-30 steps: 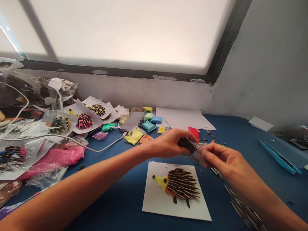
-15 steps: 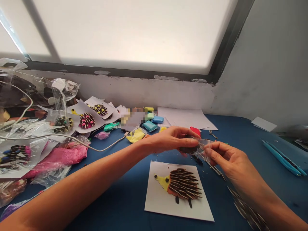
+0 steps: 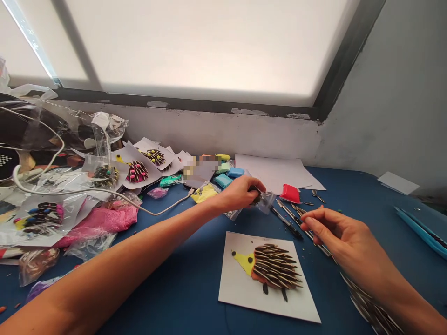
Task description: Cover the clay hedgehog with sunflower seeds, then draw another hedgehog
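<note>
My left hand point(image 3: 240, 193) is closed around a clear plastic packet point(image 3: 266, 203) of dark modelling clay, above the blue table. My right hand point(image 3: 335, 230) hovers over the pens at the right, thumb and fingertips pinched together; whatever lies between them is too small to make out. Below both hands lies a white card point(image 3: 237, 288) bearing a hedgehog point(image 3: 274, 267) with a yellow clay face, dark eyes and nose, sunflower-seed spines and dark legs. A heap of sunflower seeds point(image 3: 373, 304) is partly hidden beneath my right forearm.
Pens point(image 3: 288, 223) and a red clay packet point(image 3: 290, 193) lie between my hands. Blue clay packets point(image 3: 223, 180), a yellow packet point(image 3: 206, 191) and paper sheets point(image 3: 279, 172) are behind. Finished hedgehog cards point(image 3: 134, 170), a pink bag point(image 3: 101, 223) and a white cable point(image 3: 104, 191) crowd the left.
My hands have come apart. The left has carried the dark clay packet away to the left, while the right has let go of its end. The view has shifted slightly.
</note>
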`<state>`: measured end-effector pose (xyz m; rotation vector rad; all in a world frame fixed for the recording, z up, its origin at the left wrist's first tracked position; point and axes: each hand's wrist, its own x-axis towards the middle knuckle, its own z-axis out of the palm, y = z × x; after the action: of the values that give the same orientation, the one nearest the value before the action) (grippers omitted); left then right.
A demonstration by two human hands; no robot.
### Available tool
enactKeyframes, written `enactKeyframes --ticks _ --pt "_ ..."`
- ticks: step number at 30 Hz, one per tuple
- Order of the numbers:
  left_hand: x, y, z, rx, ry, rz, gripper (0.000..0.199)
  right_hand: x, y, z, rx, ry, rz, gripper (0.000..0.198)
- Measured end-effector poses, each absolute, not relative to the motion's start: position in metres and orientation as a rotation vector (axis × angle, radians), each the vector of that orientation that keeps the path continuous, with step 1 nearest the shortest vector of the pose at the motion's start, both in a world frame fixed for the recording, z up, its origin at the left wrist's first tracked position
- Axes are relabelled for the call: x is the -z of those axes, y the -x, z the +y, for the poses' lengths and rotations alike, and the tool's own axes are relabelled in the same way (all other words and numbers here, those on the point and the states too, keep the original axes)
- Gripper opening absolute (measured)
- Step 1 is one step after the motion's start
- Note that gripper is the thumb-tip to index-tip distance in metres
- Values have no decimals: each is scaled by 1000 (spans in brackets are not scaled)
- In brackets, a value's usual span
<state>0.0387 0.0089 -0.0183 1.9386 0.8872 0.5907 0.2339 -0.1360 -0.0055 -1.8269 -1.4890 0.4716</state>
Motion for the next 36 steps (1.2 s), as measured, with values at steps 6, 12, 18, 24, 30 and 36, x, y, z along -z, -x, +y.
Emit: enactKeyframes --ticks 6,12,18,24,30,36 --pt "29 -36 12 -573 -2504 1048 34 12 -231 -137 -334 1867 -1619 36" --pt "23 -30 20 -688 -2592 1149 43 15 -231 -137 -171 1896 -1716 37" --pt "-8 -17 16 -499 -2497 1104 28 17 -236 -137 -36 1876 -1815 40" --pt "-19 8 -8 210 -2727 957 45 16 -237 -139 19 1886 -1872 43" --pt "7 9 -6 -23 -2833 963 35 11 -245 -137 52 1944 -1891 40" --pt "18 -14 -16 -453 -2784 946 40 14 -248 -136 14 2032 -1919 30"
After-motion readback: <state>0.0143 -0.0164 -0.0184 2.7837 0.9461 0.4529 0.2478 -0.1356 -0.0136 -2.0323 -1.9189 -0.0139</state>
